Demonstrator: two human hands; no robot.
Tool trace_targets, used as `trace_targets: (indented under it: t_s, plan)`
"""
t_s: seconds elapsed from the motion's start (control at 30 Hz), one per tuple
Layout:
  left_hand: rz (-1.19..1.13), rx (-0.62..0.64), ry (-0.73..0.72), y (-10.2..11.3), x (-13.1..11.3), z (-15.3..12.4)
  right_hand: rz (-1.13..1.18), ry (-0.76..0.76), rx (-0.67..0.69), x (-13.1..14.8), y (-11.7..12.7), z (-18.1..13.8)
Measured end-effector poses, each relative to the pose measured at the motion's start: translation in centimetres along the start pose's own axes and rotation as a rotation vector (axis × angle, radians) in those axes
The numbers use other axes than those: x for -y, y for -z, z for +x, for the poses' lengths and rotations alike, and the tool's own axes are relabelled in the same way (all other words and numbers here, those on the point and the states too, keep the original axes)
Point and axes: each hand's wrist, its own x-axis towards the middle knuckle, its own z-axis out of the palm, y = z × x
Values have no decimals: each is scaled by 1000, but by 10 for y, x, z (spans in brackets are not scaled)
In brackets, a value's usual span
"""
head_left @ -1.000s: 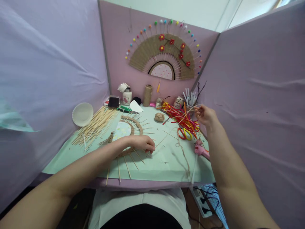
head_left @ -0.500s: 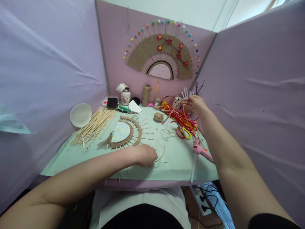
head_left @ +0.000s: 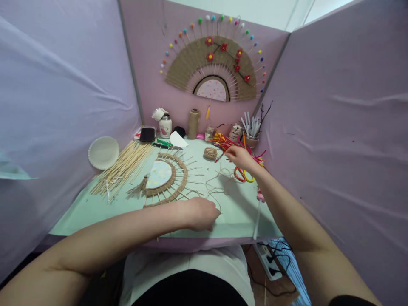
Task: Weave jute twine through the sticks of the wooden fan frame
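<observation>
My left hand [head_left: 204, 213] is closed low over the front of the table, with thin brown twine [head_left: 219, 204] running out by its fingertips. Just behind that wrist lies a half-round fan frame [head_left: 185, 174] of thin sticks woven with twine, around a pale patterned half-disc [head_left: 159, 174]. My right hand [head_left: 239, 156] hovers in front of the red and orange pipe cleaners [head_left: 219, 139], thumb and fingers pinched on what looks like the same strand. Slack loops of it lie between my hands. The twine ball [head_left: 210, 153] rests left of my right hand.
Loose bamboo sticks [head_left: 123, 172] and a white scalloped dish [head_left: 103, 153] are at the left. Red-and-yellow scissors [head_left: 244, 175] and a partly hidden pink glue gun [head_left: 261, 196] lie under my right arm. A finished fan [head_left: 191, 55] hangs on the back panel.
My right hand has come down and left from beside the glue sticks, and the twine has slackened into loops. My left hand has shifted slightly right.
</observation>
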Motion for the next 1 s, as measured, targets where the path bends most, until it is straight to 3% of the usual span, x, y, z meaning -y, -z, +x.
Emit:
trace_targets:
  t_s: [0.1, 0.2, 0.3, 0.4, 0.57, 0.67, 0.77, 0.83, 0.9, 1.0]
  plan:
    - [5, -23, -14, -4, 1, 2, -34, 85, 461, 15, -12, -22]
    - [17, -38, -33, -10, 2, 3, -58, 121, 597, 21, -31, -37]
    - [10, -52, -46, -14, 1, 3, 109, 111, 634, 21, -45, -42]
    - [-18, -57, -39, -15, -3, -1, 393, 24, 581, 18, -46, -41]
    - [-136, -22, 4, -1, 10, -8, 708, -71, 291, 17, -17, -36]
    - [-352, -175, 21, 13, 37, -2, 715, 8, 219, 22, 5, -38]
    - [-568, -461, 220, 26, 60, 13, 725, 69, 212, 30, 20, -42]
    - [-729, -568, 281, 31, 66, 24, 737, 75, 202, 34, 23, -44]
    - [-877, -612, 269, 33, 67, 34, 746, 68, 204, 37, 23, -46]
    - [-1027, -706, 121, 30, 63, 43, 794, 39, 205, 36, 20, -46]
